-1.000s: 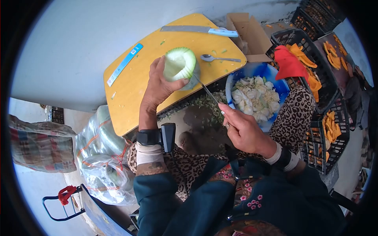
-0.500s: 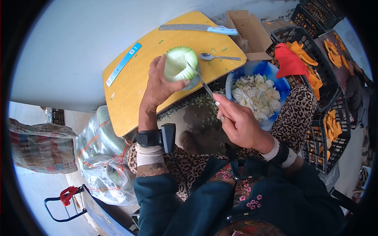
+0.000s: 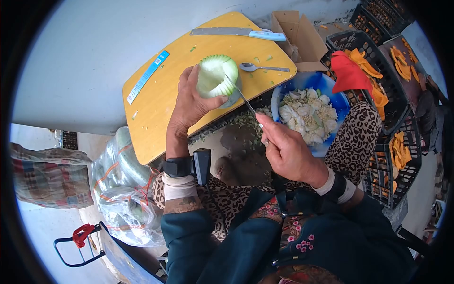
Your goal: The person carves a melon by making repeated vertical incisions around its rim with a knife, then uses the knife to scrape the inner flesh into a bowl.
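Note:
My left hand (image 3: pixel 190 103) is closed around the side of a hollowed pale green melon (image 3: pixel 211 79), thumb at its near edge. The melon sits at the near edge of a yellow tabletop (image 3: pixel 158 118), its opening facing up and its rim cut into a row of notches. In my right hand (image 3: pixel 292 152) is a slim knife (image 3: pixel 245 100), held by the handle with the blade pointing up and left. Its tip meets the right side of the melon's rim. A metal spoon (image 3: pixel 260 68) lies just right of the melon.
A long blue-handled knife (image 3: pixel 227 31) and a blue-white strip (image 3: pixel 147 78) lie on the tabletop. At right are a blue basin (image 3: pixel 277 100) of pale scraps, a cardboard box (image 3: pixel 309 45) and black crates (image 3: pixel 395 106) with orange pieces. Bagged green melons (image 3: pixel 127 189) stand left.
Almost nothing differs. The knife blade and my right hand have shifted very slightly at the melon's rim; my left hand keeps the same hold.

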`<state>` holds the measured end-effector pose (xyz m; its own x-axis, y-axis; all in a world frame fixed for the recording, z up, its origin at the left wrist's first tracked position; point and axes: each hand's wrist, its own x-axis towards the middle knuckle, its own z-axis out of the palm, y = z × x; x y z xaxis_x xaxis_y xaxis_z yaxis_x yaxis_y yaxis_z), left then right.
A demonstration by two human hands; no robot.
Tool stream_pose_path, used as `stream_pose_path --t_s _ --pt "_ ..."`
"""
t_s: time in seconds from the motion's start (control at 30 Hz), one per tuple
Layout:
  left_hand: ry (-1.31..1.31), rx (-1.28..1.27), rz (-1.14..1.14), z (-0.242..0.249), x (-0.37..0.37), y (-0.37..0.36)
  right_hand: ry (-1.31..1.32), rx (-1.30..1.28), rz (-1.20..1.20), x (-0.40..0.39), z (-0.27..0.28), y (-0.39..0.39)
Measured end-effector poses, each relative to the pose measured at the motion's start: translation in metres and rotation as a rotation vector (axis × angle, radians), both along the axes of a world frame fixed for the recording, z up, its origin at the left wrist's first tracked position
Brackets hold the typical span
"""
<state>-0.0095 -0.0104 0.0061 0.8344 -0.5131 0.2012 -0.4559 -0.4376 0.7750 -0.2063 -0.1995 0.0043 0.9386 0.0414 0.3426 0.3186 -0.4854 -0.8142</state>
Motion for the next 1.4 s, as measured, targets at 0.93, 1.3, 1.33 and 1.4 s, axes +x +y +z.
stream_pose_path --t_s 0.93,1.3,1.33,1.4 --pt "0.088 -0.032 -0.044 -0.003 0.006 0.005 0.099 0.226 0.048 0.002 0.015 -0.011" --pt "0.103 -0.034 -0.038 -0.002 0.007 0.005 0.092 0.199 0.049 0.002 0.012 -0.012" --pt "0.106 -0.033 -0.035 -0.003 0.007 0.005 0.091 0.194 0.048 0.002 0.011 -0.012" --pt "0.115 -0.037 -0.034 -0.002 0.007 0.005 0.097 0.181 0.051 0.002 0.012 -0.012"
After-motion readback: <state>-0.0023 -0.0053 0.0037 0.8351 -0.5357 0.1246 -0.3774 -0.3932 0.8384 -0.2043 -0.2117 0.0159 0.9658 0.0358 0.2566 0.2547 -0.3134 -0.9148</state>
